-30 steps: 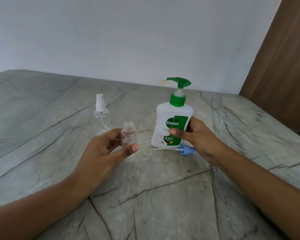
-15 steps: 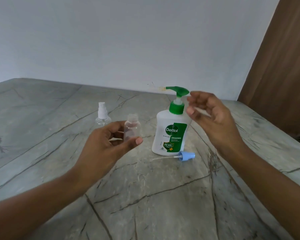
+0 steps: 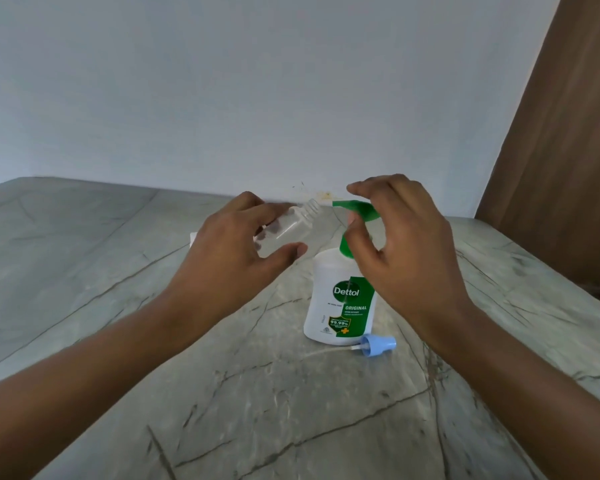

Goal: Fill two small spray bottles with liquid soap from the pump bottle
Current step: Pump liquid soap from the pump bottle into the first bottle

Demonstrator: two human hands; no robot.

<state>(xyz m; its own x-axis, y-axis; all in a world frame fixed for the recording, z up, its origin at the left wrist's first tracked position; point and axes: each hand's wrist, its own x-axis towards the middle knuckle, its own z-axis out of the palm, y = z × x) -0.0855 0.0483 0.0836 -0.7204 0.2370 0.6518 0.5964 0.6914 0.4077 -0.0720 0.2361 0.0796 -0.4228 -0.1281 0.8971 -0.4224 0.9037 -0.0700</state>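
My left hand [image 3: 236, 268] holds a small clear bottle [image 3: 298, 223] with no cap, lifted off the table and tilted so its open neck points right at the green spout. The white Dettol pump bottle [image 3: 340, 306] stands upright on the marble table [image 3: 118, 306]. My right hand [image 3: 406, 251] arches over its green pump head [image 3: 355, 206] with the fingers spread, the index above the head and the thumb by the green collar. The second spray bottle is almost hidden behind my left hand; only a white sliver [image 3: 193, 236] shows.
A blue spray cap [image 3: 378, 344] with its thin dip tube lies on the table just in front of the pump bottle. A plain wall runs along the table's far edge, and a brown wooden panel [image 3: 568, 133] stands at the right.
My left hand has raised the small bottle and tipped it toward the spout. My right hand left the pump bottle's body and rose to its pump head.
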